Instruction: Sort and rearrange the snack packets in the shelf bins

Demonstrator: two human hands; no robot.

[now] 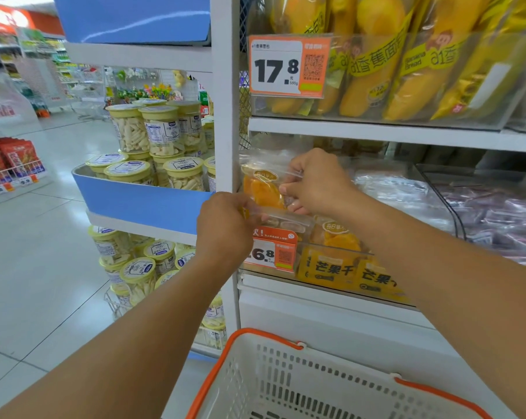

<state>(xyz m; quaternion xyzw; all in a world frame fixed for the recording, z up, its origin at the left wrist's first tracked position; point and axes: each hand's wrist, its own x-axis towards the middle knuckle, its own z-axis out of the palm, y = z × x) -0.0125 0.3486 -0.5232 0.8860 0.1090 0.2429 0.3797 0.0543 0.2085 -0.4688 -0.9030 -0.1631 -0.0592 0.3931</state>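
Both the left hand (225, 228) and right hand (313, 182) are gripping one mango packet (263, 189) over the near-left clear bin (331, 252), sorting seemingly just beginning.

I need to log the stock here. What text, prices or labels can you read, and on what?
"17.8", "500g": orange price tag on the upper clear bin.
"Banana Bread": yellow bread packets in that bin.
"6.8", first digit hidden by the left hand: lower orange price tag.
"芒果干": yellow mango packets behind the lower bin's front.
"9.9": small tag on the far left rack.
Jar labels: too small.
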